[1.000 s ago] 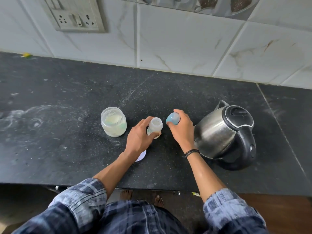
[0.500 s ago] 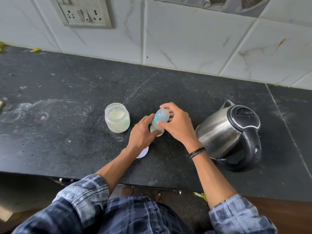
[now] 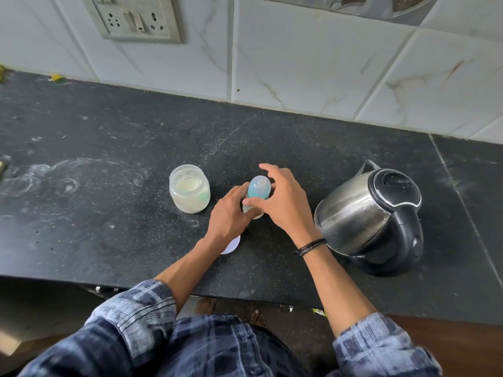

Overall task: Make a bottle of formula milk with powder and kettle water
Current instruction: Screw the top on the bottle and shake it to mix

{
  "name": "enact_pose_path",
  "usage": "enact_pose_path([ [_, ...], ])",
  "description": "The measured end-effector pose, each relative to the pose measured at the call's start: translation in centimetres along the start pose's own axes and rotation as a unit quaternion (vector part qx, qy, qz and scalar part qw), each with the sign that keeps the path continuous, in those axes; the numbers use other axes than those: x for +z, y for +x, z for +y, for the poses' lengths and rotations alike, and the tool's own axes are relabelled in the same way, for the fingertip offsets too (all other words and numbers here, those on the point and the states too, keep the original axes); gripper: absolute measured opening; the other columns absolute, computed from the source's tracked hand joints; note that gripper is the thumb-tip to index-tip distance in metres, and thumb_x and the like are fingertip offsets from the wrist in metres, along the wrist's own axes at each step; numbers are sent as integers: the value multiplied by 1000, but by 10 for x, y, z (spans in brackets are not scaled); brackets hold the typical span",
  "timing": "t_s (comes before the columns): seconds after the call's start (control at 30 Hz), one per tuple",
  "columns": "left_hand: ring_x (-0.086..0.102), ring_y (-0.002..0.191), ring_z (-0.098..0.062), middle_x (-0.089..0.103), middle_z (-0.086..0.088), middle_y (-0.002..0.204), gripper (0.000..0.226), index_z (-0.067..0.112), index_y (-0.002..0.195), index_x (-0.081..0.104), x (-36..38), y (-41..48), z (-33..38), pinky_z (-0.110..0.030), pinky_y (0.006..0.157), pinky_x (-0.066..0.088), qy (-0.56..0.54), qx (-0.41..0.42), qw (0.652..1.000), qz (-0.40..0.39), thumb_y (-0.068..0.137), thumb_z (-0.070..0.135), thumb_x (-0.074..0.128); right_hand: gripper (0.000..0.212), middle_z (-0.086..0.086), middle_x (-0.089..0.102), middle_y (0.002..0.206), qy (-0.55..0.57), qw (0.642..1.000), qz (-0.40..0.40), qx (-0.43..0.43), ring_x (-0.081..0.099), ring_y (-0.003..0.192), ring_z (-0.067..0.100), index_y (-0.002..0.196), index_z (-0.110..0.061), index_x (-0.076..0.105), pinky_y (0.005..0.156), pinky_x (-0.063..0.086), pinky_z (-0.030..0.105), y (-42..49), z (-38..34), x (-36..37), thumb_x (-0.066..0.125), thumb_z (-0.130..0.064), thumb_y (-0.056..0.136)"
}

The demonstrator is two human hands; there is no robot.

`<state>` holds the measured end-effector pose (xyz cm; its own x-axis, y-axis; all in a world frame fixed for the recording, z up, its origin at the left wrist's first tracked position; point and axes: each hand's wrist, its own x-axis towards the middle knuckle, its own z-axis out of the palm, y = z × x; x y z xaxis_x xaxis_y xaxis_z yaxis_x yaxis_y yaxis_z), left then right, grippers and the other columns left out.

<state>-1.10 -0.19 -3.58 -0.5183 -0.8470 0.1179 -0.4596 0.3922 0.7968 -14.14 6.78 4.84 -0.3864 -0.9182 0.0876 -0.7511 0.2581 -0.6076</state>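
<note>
A small baby bottle stands on the black counter [image 3: 109,148], mostly hidden by my hands; its blue teat cap [image 3: 259,186] now sits on top. My left hand [image 3: 230,213] grips the bottle body from the left. My right hand [image 3: 283,201] holds the cap, thumb at its base and fingers spread round its far side. An open clear jar of pale formula powder [image 3: 189,192] stands just left of the bottle. The steel kettle [image 3: 373,213] with a black lid and handle stands to the right.
A white round lid [image 3: 231,247] lies on the counter under my left wrist. A switch and socket plate [image 3: 133,17] hangs on the tiled wall. White powder smears mark the counter at the left. The counter's front edge runs below my forearms.
My right hand brought the blue cap from beside the bottle onto its open neck. My left hand has kept hold of the bottle. Jar and kettle have not moved.
</note>
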Motion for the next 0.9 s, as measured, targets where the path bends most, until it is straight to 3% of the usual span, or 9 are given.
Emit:
enact_pose_path([
  [0.07,54,91,11,55,26,100,56,41,128,55,0,0,0,-17,65,38,1,-3,1000,0,78,65,58,85,-3,59,136,15,1000,-10,-7,61,119,16,147,-30,52,94,55,36,-1,0,-3,93,-40,73],
  [0.2,53,95,14,56,28,103,55,46,129,53,0,-1,0,-16,67,37,0,-8,1000,1,77,62,60,62,-5,65,133,35,999,5,3,64,117,15,140,-26,61,96,59,41,-6,0,1,86,-19,84],
  [0.3,55,91,8,57,26,105,56,44,130,54,0,-1,0,-16,68,38,-2,-6,1000,0,78,64,60,60,-1,65,124,30,999,12,6,65,109,18,135,-25,63,91,59,42,-5,0,2,89,-27,82],
  [0.43,55,87,-4,58,21,107,60,37,132,56,0,-1,-1,-15,67,37,4,3,1000,-2,79,65,59,82,-2,58,133,20,1000,-11,-5,61,116,15,145,-29,54,93,54,34,-1,0,-4,93,-39,74],
  [0.57,56,89,-3,59,23,106,55,40,129,56,0,0,0,-17,68,40,4,-1,1000,-1,79,62,61,63,-3,63,132,24,1000,5,-8,64,115,15,141,-25,60,95,59,40,-5,0,0,86,-21,84],
  [0.63,56,89,-3,59,23,104,53,41,128,56,0,0,0,-19,69,43,2,-4,1000,-2,79,62,60,60,-1,64,126,22,1000,22,-1,65,110,17,138,-22,62,91,60,41,-5,-1,2,88,-27,83],
  [0.73,56,85,-4,57,23,102,59,39,131,56,-1,0,1,-19,67,40,4,-3,1000,-3,78,65,57,78,1,61,128,11,1000,16,4,64,109,16,143,-24,56,88,56,33,-4,-2,0,92,-42,75],
  [0.83,55,86,-2,57,24,103,60,39,131,56,-1,-1,1,-16,67,38,4,-6,1000,-1,77,66,55,77,-4,59,137,24,1000,2,-11,62,117,13,146,-27,55,93,55,31,-6,-2,-3,91,-30,79],
  [0.9,54,90,3,57,24,101,57,41,128,56,-1,-1,2,-15,66,36,4,-7,1000,3,76,65,55,65,-3,61,136,26,1000,1,-13,62,119,17,144,-24,58,97,57,40,-9,-1,-1,84,-16,85],
])
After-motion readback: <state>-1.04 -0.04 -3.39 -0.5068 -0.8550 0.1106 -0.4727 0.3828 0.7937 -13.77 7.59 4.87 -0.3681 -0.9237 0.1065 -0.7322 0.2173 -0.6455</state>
